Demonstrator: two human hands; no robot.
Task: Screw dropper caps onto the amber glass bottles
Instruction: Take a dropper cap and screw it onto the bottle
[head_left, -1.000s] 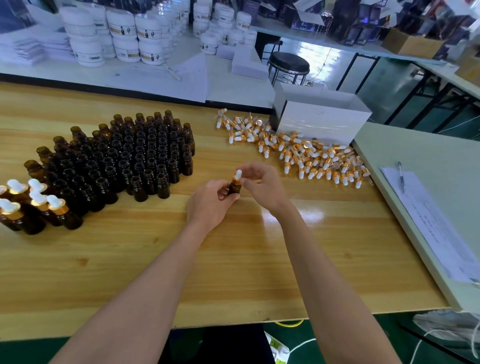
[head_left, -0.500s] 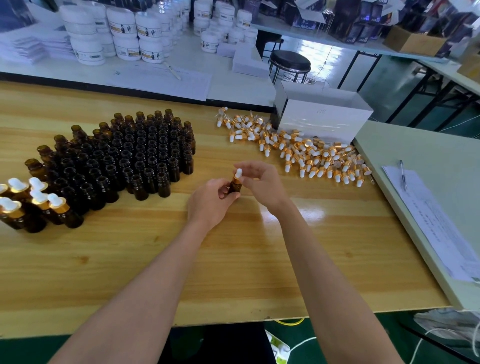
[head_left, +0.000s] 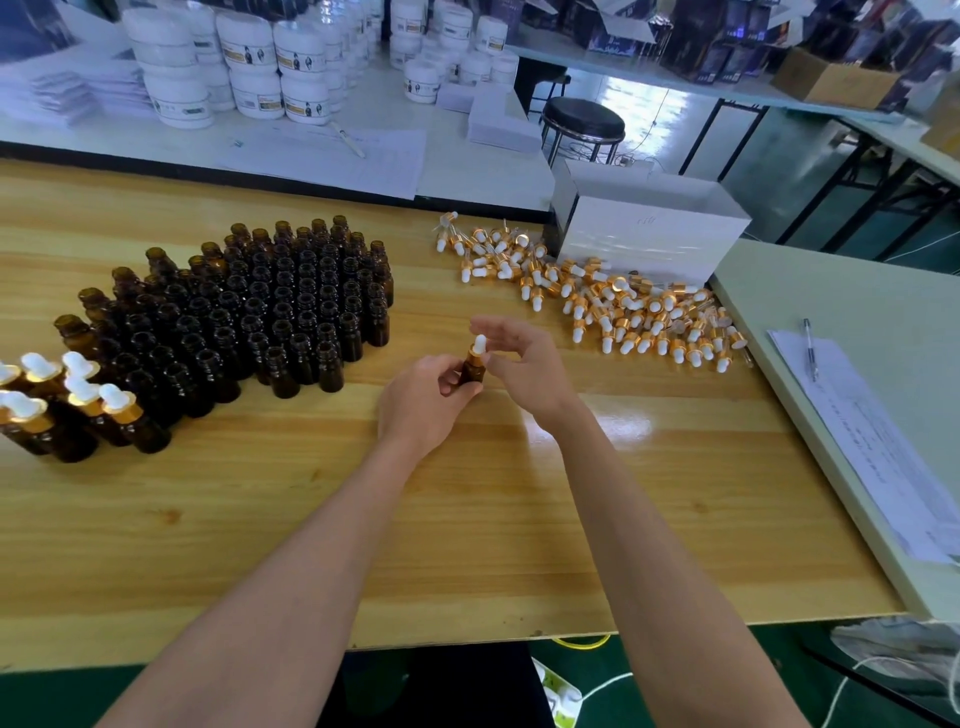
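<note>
My left hand (head_left: 431, 402) grips a small brown bottle (head_left: 474, 371) at the middle of the table (head_left: 467, 519), between the open bottles (head_left: 270, 301) and the loose caps (head_left: 623, 306). My right hand (head_left: 524, 364) is loosely spread around its dropper cap (head_left: 478, 349), thumb just beside it.

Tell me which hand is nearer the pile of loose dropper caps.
Right. The right hand sits just left of the pile of loose dropper caps; the left hand lies farther left, gripping the bottle.
</note>
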